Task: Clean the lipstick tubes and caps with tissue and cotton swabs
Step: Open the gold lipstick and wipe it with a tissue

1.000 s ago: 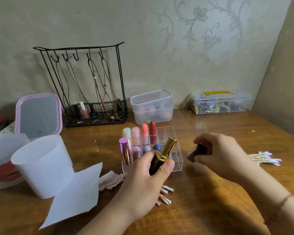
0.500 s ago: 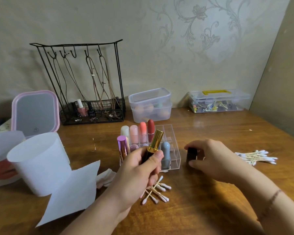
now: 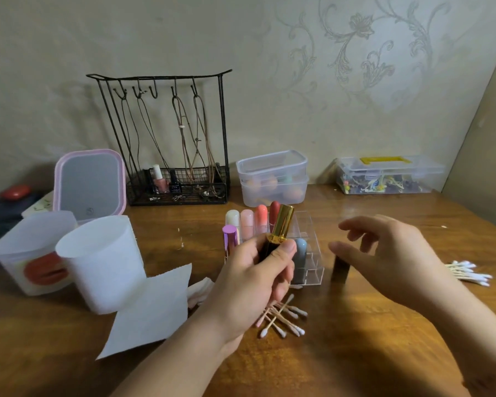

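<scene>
Left hand (image 3: 252, 279) is gripping an uncapped black lipstick tube with gold metal neck (image 3: 279, 229) upright, over the middle of the brown wooden tabletop (image 3: 355, 353). Right hand (image 3: 390, 259) is hovering, fingers spread and released, just above the black cylindrical cap (image 3: 340, 269) standing beside the clear acrylic organizer (image 3: 312, 253).

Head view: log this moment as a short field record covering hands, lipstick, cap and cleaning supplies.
left hand: grips the uncapped lipstick tube, gold part up
right hand: open, fingers spread above the black cap
black cap: upright on the table, right of the clear organizer
organizer contents: several capped lipsticks, upright
fresh swabs: cotton swabs piled at right
loose swabs: swab pile below left hand
tissue: sheet trailing from the roll
</scene>
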`<action>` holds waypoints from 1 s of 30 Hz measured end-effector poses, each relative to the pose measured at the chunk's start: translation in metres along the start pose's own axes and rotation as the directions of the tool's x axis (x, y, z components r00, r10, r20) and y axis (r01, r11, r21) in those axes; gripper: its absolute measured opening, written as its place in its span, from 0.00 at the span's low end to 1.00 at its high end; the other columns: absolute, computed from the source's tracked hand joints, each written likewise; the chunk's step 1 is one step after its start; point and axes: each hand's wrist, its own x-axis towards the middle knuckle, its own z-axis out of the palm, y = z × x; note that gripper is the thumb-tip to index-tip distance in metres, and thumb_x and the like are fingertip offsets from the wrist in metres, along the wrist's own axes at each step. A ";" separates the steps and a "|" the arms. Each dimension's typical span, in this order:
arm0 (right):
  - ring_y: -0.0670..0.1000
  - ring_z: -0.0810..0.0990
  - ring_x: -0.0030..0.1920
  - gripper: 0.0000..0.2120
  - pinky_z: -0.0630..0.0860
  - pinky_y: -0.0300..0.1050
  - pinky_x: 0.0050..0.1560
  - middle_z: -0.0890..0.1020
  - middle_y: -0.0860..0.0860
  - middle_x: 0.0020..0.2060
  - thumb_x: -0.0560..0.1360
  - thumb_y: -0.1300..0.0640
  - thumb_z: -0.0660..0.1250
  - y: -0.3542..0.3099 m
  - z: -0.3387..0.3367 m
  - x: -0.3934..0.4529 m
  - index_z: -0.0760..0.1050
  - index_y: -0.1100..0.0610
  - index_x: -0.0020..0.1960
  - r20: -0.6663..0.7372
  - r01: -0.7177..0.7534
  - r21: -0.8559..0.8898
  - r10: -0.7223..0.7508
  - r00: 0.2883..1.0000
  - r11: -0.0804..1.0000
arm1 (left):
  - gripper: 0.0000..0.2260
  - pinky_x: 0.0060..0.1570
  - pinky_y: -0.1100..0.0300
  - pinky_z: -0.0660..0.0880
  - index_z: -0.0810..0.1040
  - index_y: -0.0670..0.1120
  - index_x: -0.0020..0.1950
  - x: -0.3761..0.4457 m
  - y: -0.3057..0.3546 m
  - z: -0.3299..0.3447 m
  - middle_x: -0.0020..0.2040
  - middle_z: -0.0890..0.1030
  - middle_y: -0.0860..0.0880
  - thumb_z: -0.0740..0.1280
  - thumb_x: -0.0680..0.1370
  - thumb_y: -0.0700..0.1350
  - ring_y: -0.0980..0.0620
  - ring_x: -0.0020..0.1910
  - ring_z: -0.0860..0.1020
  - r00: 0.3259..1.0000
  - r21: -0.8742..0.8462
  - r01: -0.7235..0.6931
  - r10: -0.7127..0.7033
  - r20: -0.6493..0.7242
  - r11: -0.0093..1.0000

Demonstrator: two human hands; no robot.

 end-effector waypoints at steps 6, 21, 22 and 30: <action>0.46 0.77 0.35 0.05 0.72 0.37 0.32 0.80 0.45 0.33 0.73 0.49 0.71 -0.032 0.019 -0.023 0.82 0.49 0.45 -0.296 0.315 0.244 -0.239 0.925 0.917 | 0.17 0.30 0.62 0.64 0.75 0.38 0.51 -0.002 0.019 -0.012 0.36 0.73 0.47 0.65 0.75 0.52 0.53 0.30 0.68 0.995 -0.076 -0.089 0.086 -0.046 0.993; 0.63 0.69 0.51 0.35 0.69 0.61 0.52 0.72 0.72 0.49 0.71 0.40 0.73 -0.070 0.052 -0.030 0.71 0.72 0.57 0.216 -0.206 0.976 -0.365 0.906 0.065 | 0.20 0.47 0.51 0.79 0.78 0.46 0.58 -0.012 0.031 -0.007 0.54 0.77 0.38 0.62 0.75 0.59 0.51 0.51 0.79 0.974 0.120 -0.221 0.211 0.087 0.968; 0.63 0.70 0.52 0.34 0.72 0.59 0.53 0.72 0.70 0.51 0.71 0.40 0.72 -0.068 0.052 -0.030 0.72 0.72 0.56 0.214 -0.206 0.977 -0.354 0.910 0.061 | 0.20 0.50 0.50 0.78 0.77 0.46 0.58 -0.012 0.031 -0.007 0.53 0.77 0.38 0.61 0.76 0.60 0.52 0.50 0.78 0.972 0.178 -0.226 0.212 0.097 0.958; 0.53 0.75 0.36 0.19 0.68 0.48 0.38 0.77 0.51 0.33 0.78 0.43 0.56 -0.067 0.053 -0.036 0.83 0.50 0.41 0.190 -0.165 0.956 -0.083 0.978 0.243 | 0.24 0.43 0.67 0.69 0.69 0.62 0.60 -0.059 0.045 -0.075 0.54 0.67 0.66 0.63 0.69 0.71 0.65 0.52 0.71 0.999 0.985 -0.016 -0.043 0.024 0.172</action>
